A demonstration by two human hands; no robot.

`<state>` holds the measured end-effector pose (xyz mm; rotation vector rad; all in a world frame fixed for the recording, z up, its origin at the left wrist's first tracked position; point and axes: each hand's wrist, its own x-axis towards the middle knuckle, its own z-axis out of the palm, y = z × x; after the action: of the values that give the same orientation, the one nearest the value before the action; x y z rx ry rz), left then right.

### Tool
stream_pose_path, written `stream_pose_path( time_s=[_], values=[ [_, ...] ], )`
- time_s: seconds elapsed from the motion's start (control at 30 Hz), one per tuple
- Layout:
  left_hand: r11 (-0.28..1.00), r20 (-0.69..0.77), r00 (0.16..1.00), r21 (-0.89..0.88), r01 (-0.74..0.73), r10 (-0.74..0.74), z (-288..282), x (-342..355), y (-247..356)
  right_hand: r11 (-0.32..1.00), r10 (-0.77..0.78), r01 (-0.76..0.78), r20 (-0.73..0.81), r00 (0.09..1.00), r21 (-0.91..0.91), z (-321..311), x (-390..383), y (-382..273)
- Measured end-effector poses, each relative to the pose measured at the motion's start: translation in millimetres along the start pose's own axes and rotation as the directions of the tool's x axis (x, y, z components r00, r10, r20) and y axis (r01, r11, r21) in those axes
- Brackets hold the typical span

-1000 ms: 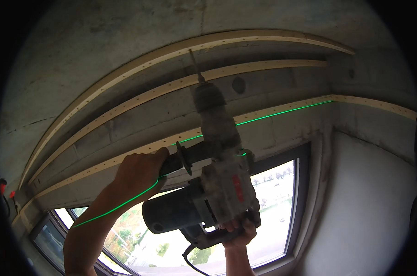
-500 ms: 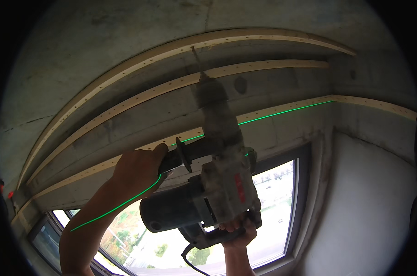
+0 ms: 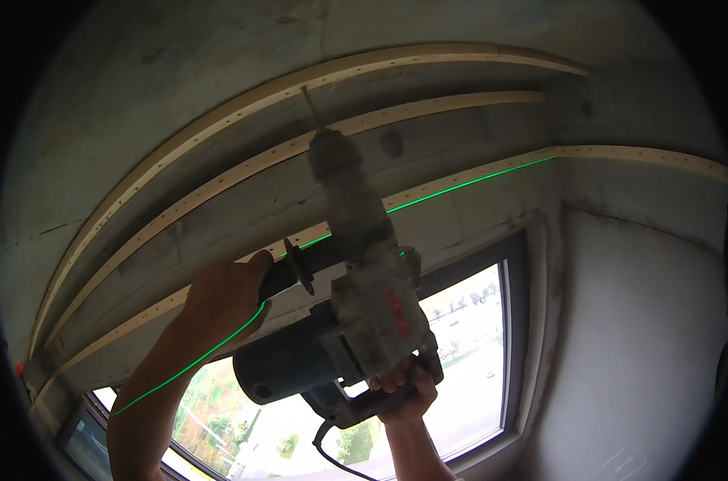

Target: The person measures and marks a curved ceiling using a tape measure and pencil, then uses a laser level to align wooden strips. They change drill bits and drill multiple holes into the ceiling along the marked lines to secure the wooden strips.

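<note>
Right hand lowest in view, forearm coming up from the bottom edge, fingers curled tight around the rear grip of a rotary hammer drill. A dark cable hangs from under that grip toward the bottom edge. Left hand to the left and a bit higher, fingers wrapped closed around the black side handle that juts from the drill body; a round guard disc sits on that handle just beside the hand. Drill body dusty grey, dark rounded motor housing bulging low left between the two hands. Tool points up and slightly left, held overhead in the middle of the view.

Drill bit thin, tip touching the uppermost pale wooden batten on the concrete ceiling. Two more battens run roughly parallel below it, middle batten passing behind the chuck, lowest batten along the wall top. Green laser line runs along the lowest batten and falls across the left forearm.

Behind the hands a dark-framed window, bright daylight and greenery outside. Grey plastered wall at right.
</note>
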<state>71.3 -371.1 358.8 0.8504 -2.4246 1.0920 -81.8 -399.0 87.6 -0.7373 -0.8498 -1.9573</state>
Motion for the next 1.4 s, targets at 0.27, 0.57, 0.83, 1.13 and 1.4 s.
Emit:
stream_pose_path(
  time_s=[0.27, 0.57, 0.83, 1.13, 1.4],
  values=[
    [1.000, -0.032, 0.999, 0.007, 0.021, -0.021, 0.2, -0.9, -5.7, 1.000, -0.002, 0.001, -0.013, 1.000, -0.031, 11.3, 0.8, 2.1],
    [0.998, -0.088, 0.996, 0.052, 0.027, -0.022, 1.7, 2.5, -7.7, 0.999, 0.017, -0.017, -0.024, 1.000, -0.032, 14.7, 0.8, 0.7],
    [0.999, -0.040, 0.998, -0.004, 0.038, -0.038, -1.0, 3.9, -3.2, 1.000, 0.008, -0.009, -0.028, 1.000, -0.018, 6.5, -0.1, -0.6],
    [0.998, -0.031, 0.998, -0.022, 0.059, -0.060, -9.7, -2.9, -2.5, 0.999, 0.042, -0.041, -0.057, 0.998, 0.014, 9.9, 2.1, 1.2],
    [0.999, -0.012, 0.999, -0.017, 0.043, -0.043, -12.8, -4.8, 1.0, 0.997, 0.011, -0.024, -0.175, 0.985, -0.070, 18.7, -1.6, 4.2]
  ],
)
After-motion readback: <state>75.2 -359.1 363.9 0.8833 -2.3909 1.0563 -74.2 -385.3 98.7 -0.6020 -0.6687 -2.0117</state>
